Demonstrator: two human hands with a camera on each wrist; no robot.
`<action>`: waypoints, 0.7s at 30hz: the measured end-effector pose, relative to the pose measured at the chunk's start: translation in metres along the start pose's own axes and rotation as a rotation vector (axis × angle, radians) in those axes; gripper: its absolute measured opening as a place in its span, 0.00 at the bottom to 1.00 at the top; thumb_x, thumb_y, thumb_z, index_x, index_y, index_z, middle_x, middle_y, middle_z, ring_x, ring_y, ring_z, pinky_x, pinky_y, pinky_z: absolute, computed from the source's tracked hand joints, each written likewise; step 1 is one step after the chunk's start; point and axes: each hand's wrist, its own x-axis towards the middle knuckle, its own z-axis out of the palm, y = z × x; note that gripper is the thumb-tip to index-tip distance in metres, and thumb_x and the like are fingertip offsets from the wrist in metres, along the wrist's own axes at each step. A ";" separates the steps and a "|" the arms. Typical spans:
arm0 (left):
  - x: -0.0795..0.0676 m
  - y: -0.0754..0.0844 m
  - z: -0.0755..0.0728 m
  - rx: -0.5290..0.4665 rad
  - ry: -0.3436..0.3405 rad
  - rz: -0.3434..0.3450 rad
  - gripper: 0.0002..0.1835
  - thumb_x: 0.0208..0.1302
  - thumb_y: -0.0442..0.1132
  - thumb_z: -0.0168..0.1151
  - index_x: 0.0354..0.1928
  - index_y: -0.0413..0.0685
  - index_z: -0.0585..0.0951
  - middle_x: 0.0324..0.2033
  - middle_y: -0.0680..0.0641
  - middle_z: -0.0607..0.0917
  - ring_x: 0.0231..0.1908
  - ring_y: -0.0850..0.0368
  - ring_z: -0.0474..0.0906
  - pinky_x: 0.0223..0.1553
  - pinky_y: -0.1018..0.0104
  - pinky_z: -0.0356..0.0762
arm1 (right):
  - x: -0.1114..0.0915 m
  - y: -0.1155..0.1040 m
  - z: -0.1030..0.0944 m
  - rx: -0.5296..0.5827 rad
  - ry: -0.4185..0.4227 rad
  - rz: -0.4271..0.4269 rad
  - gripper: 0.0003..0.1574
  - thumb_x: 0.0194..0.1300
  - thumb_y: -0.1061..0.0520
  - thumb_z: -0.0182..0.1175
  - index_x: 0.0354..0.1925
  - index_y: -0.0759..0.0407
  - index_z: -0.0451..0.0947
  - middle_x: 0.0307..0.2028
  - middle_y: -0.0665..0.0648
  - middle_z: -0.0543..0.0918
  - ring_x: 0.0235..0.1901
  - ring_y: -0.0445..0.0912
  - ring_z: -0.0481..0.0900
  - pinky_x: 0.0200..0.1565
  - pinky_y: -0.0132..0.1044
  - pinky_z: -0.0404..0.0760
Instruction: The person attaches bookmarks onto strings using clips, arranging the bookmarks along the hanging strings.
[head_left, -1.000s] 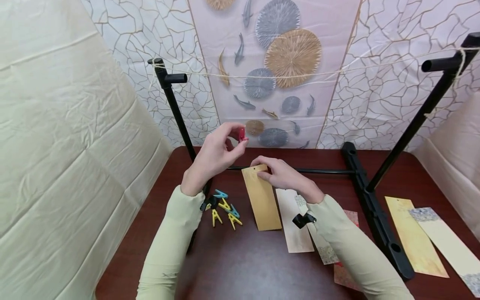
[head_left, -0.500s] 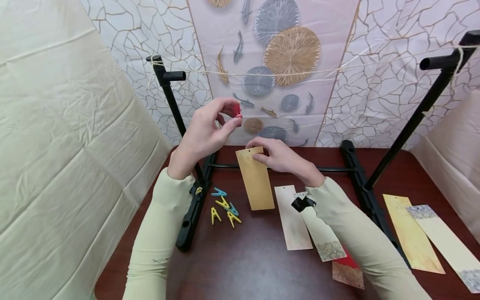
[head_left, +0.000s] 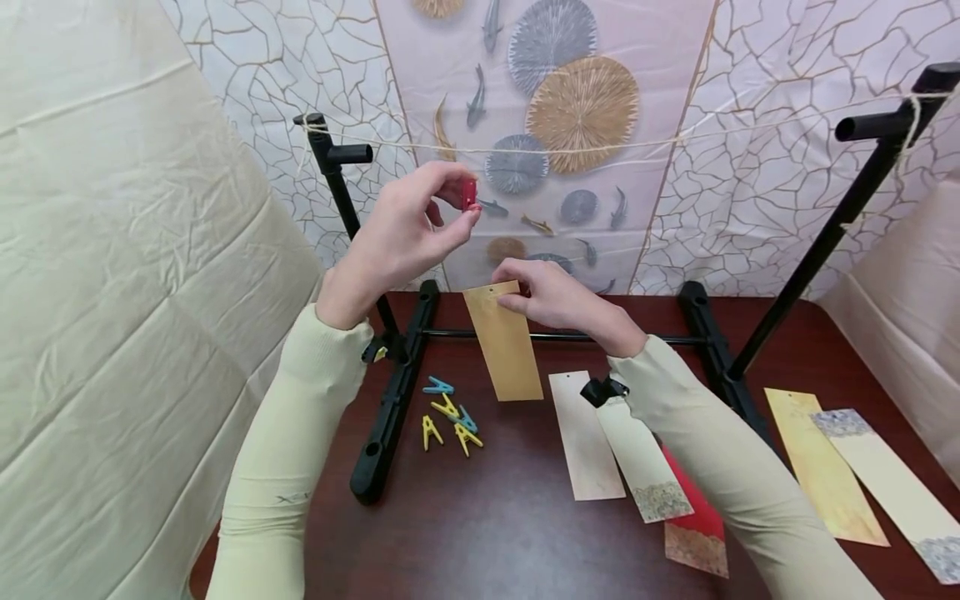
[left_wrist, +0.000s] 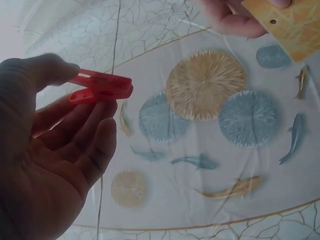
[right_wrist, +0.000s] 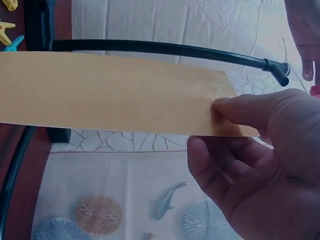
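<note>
My left hand pinches a red clothespin by its handle ends between thumb and fingers, raised a little below the string. In the left wrist view its handles stand slightly apart. Lower and to the right, my right hand holds a golden-tan paper strip near its top edge, thumb on the front and fingers behind. The strip hangs above the table, tilted slightly, with a small punched hole near its top edge. The right wrist view shows the strip's plain tan face lengthwise.
The string runs between two black rack posts. Several yellow and blue clothespins lie on the dark table at left. Right of them lie a whitish strip, a cream strip and a red strip; more strips lie far right.
Both hands have risen and shifted slightly left, the left one carrying the red clothespin up toward the string. The tan strip has been lifted higher in the right hand.
</note>
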 end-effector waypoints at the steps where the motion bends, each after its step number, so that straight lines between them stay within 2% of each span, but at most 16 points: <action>1: 0.002 -0.001 -0.002 -0.004 0.000 -0.002 0.16 0.65 0.37 0.62 0.53 0.39 0.78 0.40 0.47 0.86 0.41 0.61 0.83 0.35 0.68 0.76 | 0.001 0.000 -0.002 -0.007 0.001 0.009 0.13 0.67 0.56 0.63 0.49 0.54 0.78 0.37 0.54 0.83 0.27 0.45 0.72 0.33 0.39 0.71; 6: 0.010 -0.003 -0.013 -0.073 0.090 0.029 0.14 0.63 0.33 0.63 0.49 0.36 0.78 0.38 0.46 0.85 0.40 0.62 0.82 0.35 0.71 0.78 | 0.008 -0.002 -0.011 -0.027 0.027 0.012 0.12 0.66 0.56 0.64 0.48 0.56 0.79 0.38 0.56 0.83 0.28 0.47 0.72 0.34 0.40 0.71; 9: 0.013 -0.004 -0.021 -0.088 0.148 0.042 0.14 0.61 0.32 0.64 0.49 0.34 0.78 0.38 0.44 0.84 0.40 0.62 0.82 0.34 0.72 0.79 | 0.013 -0.004 -0.016 -0.023 0.041 -0.003 0.13 0.65 0.57 0.64 0.47 0.58 0.79 0.41 0.57 0.84 0.31 0.49 0.76 0.38 0.42 0.75; 13: 0.019 -0.004 -0.030 -0.086 0.150 -0.054 0.16 0.62 0.34 0.66 0.50 0.36 0.78 0.39 0.45 0.85 0.41 0.64 0.81 0.37 0.75 0.78 | 0.018 -0.007 -0.024 -0.025 0.050 0.002 0.13 0.65 0.57 0.64 0.48 0.57 0.79 0.46 0.57 0.84 0.39 0.50 0.80 0.45 0.45 0.77; 16: 0.024 -0.004 -0.034 -0.086 0.136 -0.127 0.16 0.64 0.36 0.66 0.51 0.37 0.78 0.39 0.46 0.86 0.42 0.64 0.81 0.40 0.76 0.78 | 0.021 -0.010 -0.029 -0.042 0.057 -0.013 0.13 0.66 0.57 0.64 0.49 0.57 0.80 0.46 0.57 0.85 0.40 0.50 0.79 0.46 0.46 0.76; 21: 0.032 -0.003 -0.041 -0.058 0.136 -0.154 0.16 0.65 0.36 0.64 0.53 0.37 0.78 0.41 0.45 0.86 0.43 0.64 0.81 0.41 0.76 0.78 | 0.025 -0.012 -0.033 -0.049 0.069 -0.027 0.12 0.67 0.56 0.63 0.48 0.56 0.80 0.40 0.57 0.85 0.23 0.47 0.82 0.38 0.41 0.77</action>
